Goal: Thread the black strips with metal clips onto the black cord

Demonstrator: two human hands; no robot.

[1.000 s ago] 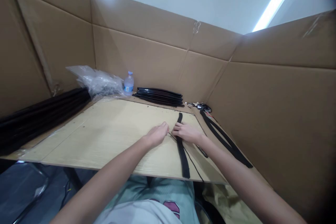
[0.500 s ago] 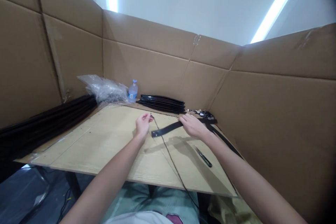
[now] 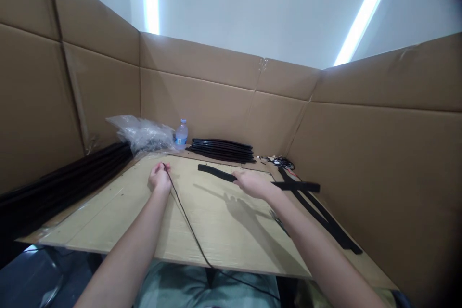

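Observation:
My left hand [image 3: 160,176] is closed on the end of a thin dark cord [image 3: 188,225], above the left middle of the board. From there the cord runs down over the board's front edge and past my lap. My right hand [image 3: 252,184] grips a flat black strip [image 3: 216,172] near its middle, and the strip sticks out on both sides of the hand. Under my right forearm lies a pair of thread snips [image 3: 279,223], partly hidden. More flat black strips [image 3: 325,216] lie crossed at the right of the board.
A light wooden board [image 3: 133,221] covers the table, with cardboard walls [image 3: 202,91] around it. Along the back stand a clear plastic bag [image 3: 144,134], a water bottle [image 3: 181,135] and a stack of black strips [image 3: 222,150]. Long black material [image 3: 65,178] lies along the left side.
My left hand has moved left with the cord end, away from the strip. My right hand has shifted slightly left and lower, turning the strip. The view has tilted up and right.

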